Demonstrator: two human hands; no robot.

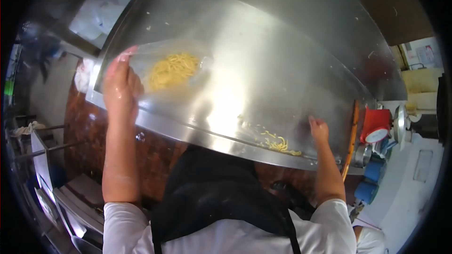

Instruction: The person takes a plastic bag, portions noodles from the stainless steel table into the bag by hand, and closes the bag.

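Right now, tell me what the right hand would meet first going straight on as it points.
The way looks free across the shiny silver metal tabletop beyond the right hand, as far as shown, though the hand's height is unclear.

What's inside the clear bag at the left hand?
Inside the clear bag sits a clump of yellow strands. What lies beneath them or behind the left hand is covered.

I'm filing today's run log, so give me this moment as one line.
left hand: holding clear bag of yellow noodles | right hand: over metal counter, nothing visible held | loose noodles: near counter's front edge
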